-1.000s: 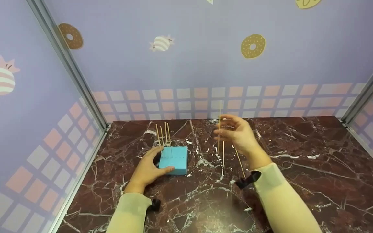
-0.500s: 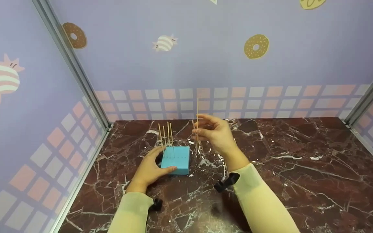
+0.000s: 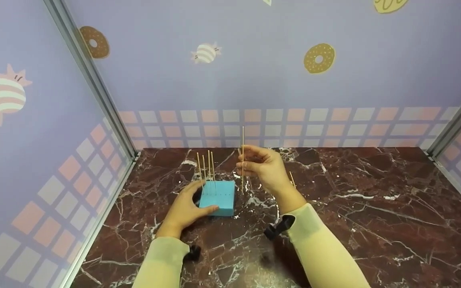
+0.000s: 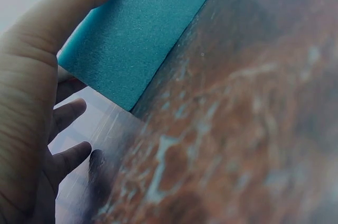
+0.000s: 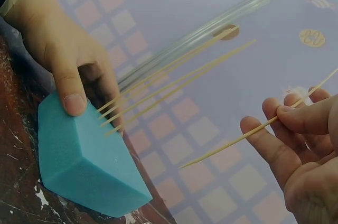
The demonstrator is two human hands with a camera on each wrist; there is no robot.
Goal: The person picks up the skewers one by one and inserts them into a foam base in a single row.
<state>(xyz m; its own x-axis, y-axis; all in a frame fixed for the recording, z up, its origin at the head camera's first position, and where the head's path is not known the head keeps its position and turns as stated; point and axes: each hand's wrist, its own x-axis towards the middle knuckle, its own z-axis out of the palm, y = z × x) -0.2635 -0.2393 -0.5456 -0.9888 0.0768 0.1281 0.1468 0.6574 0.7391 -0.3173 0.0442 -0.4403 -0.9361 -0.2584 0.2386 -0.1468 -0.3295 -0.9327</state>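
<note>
A light blue foam block (image 3: 224, 202) lies on the table, with a row of small holes in its top. My left hand (image 3: 182, 208) grips its left end, thumb on the near face and fingers round the far side. Several thin bamboo skewers (image 3: 209, 166) stand upright in the block's left part. To the right of the block, my right hand (image 3: 268, 170) pinches another bamboo skewer (image 3: 243, 136) between thumb and fingers, held roughly upright. In the right wrist view this skewer's pointed tip (image 5: 185, 166) is apart from the block.
Behind the right wrist, a loose skewer (image 3: 292, 179) shows on the dark red marbled table (image 3: 374, 232). Patterned purple walls (image 3: 254, 80) stand at the back and sides, with a metal post (image 3: 94, 88) at the left corner.
My right hand has carried the skewer left, towards the block, then lowered it slightly over the last half second. The left hand keeps its grip on the block.
</note>
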